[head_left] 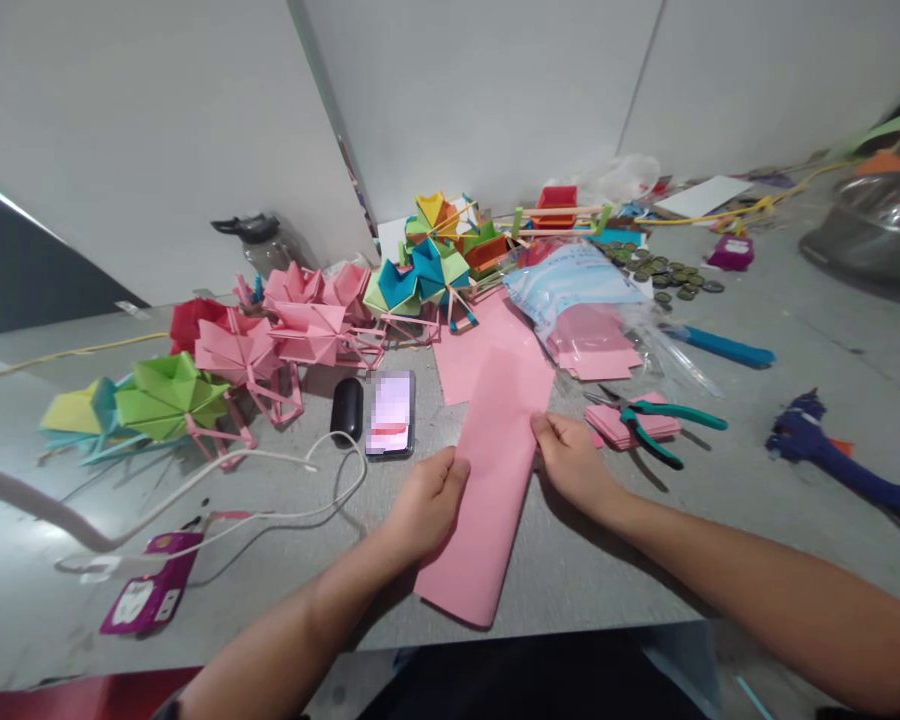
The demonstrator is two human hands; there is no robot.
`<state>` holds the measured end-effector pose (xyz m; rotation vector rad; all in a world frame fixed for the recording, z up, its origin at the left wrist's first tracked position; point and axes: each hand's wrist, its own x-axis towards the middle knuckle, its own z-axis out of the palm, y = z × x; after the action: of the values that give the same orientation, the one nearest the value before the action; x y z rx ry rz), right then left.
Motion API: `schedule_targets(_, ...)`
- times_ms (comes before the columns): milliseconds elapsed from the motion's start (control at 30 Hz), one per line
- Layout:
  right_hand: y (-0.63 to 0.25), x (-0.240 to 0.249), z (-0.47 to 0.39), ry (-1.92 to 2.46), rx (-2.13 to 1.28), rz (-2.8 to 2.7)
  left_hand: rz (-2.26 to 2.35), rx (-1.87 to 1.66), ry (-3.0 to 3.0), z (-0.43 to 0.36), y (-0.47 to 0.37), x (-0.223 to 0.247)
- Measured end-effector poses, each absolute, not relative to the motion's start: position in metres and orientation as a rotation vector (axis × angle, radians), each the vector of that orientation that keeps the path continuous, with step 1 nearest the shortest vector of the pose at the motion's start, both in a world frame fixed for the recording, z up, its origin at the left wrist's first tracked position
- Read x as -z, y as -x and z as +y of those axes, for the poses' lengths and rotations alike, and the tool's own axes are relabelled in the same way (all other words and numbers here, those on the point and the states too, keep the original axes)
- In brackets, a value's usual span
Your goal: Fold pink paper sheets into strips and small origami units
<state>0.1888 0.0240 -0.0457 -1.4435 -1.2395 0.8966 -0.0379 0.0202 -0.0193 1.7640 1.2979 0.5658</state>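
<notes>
A long sheet of pink paper (491, 480), bent over along its length, slants up and away from the table's front edge. My left hand (427, 500) pinches its left edge between thumb and fingers. On the opposite edge, a little higher, my right hand (574, 460) grips the same paper. Beyond it another pink sheet (457, 365) lies flat, partly covered. Right of my right hand, green-handled pliers (649, 420) rest on a stack of small pink paper pieces (607, 425).
Folded-paper models (307, 330) line the back left. A phone (390, 415), black case (346, 408) and white cable (270, 455) lie left. A plastic bag (574, 285), bottle caps (664, 270), blue-handled tool (727, 345) and glue gun (832, 450) lie right.
</notes>
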Motion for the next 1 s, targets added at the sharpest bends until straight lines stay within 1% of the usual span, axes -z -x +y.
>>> schedule_targets(100, -0.189, 0.046, 0.025, 1.447, -0.894, -1.252, 1.301, -0.588, -1.736, 0.02, 0.037, 0.022)
schedule_targets(267, -0.187, 0.048, 0.023, 1.415, -1.039, -1.185, 1.311, -0.624, -1.704, 0.02, 0.037, 0.023)
schedule_targets(433, -0.185, 0.045, 0.02, 1.43, -0.905, -1.243, 1.299, -0.635, -1.699, 0.019, 0.037, 0.022)
schedule_targets(633, -0.181, 0.041, 0.017, 1.406, -0.932, -1.261, 1.297, -0.686, -1.682, 0.018, 0.036, 0.022)
schedule_targets(767, -0.18, 0.043, 0.017, 1.458, -0.839, -1.295, 1.306, -0.696, -1.678, 0.017, 0.036, 0.021)
schedule_targets(1000, -0.178, 0.043, 0.016, 1.43, -0.917, -1.29, 1.294, -0.712, -1.69, 0.017, 0.036, 0.022)
